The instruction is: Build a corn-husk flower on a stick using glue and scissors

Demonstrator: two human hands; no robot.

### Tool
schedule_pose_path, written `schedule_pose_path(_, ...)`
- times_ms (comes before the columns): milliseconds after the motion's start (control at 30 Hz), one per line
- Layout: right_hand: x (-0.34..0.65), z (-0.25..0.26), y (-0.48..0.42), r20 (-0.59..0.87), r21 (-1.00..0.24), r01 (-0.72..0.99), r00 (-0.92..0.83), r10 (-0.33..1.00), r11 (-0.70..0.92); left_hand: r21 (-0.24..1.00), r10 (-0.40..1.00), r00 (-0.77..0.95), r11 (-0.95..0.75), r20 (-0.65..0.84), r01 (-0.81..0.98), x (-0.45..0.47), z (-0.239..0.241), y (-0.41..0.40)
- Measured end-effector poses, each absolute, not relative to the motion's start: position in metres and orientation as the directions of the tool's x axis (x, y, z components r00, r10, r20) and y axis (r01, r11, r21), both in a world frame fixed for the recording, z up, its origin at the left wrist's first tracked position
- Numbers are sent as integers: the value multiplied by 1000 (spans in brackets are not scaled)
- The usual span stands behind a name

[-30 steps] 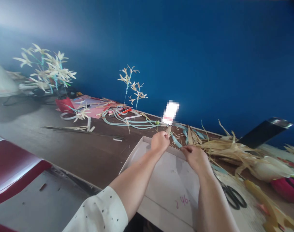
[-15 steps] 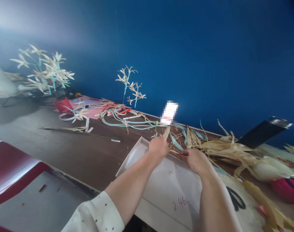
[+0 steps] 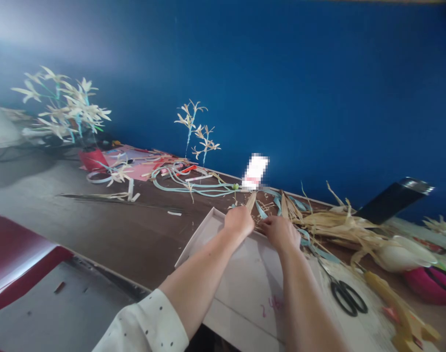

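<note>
My left hand (image 3: 239, 221) is closed on a strip of dried corn husk (image 3: 251, 201), whose tip sticks up beyond the fist. Just to the right, my right hand (image 3: 282, 231) has its fingers pinched together at the far edge of a shallow white box lid (image 3: 241, 278). Anything between those fingertips is too small or hidden to make out. Beyond both hands lie a pale blue strip (image 3: 261, 210) and scattered husk scraps. A pile of dried husks (image 3: 336, 225) spreads to the right of my right hand.
Black-handled scissors (image 3: 347, 296) and a yellow tool (image 3: 399, 308) lie at the right. A dark cylinder (image 3: 395, 199) leans near the blue wall. Pale blue cords (image 3: 186, 188) and husk flowers (image 3: 189, 120) are at the back, with a flower bunch (image 3: 76, 107) far left.
My right hand has moved left, closer to my left hand, uncovering more of the scissors. My left hand stays in place with the husk strip.
</note>
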State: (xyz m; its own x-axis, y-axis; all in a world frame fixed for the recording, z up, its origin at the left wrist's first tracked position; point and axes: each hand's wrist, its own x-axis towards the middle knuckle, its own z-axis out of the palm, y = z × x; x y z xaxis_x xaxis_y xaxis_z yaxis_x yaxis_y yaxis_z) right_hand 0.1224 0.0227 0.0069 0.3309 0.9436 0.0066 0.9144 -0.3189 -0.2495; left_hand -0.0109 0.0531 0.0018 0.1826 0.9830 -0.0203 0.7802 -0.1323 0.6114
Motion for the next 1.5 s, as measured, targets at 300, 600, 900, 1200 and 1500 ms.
schedule_pose_path(300, 120, 0, 28, -15, -205, 935, 292, 956, -288, 647, 986, 163, -107, -28, 755, -10, 3, 51)
schedule_pose_path(600, 134, -7, 30, 82, -243, 946, 239, 968, -213, 664, 984, 173, -109, -31, 740, -11, 6, 49)
schedule_pose_path(900, 162, -8, 20, 270, -522, 799, 485, 831, -297, 659, 980, 195, -116, -48, 743, -12, 4, 51)
schedule_pose_path(1200, 167, -11, 22, 298, -685, 696, 537, 789, -215, 549, 970, 222, -130, -104, 825, -13, 10, 49)
schedule_pose_path(1500, 159, -6, 15, 10, -991, -110, 507, 862, 76, 540, 970, 215, -121, -115, 833, -11, 8, 52)
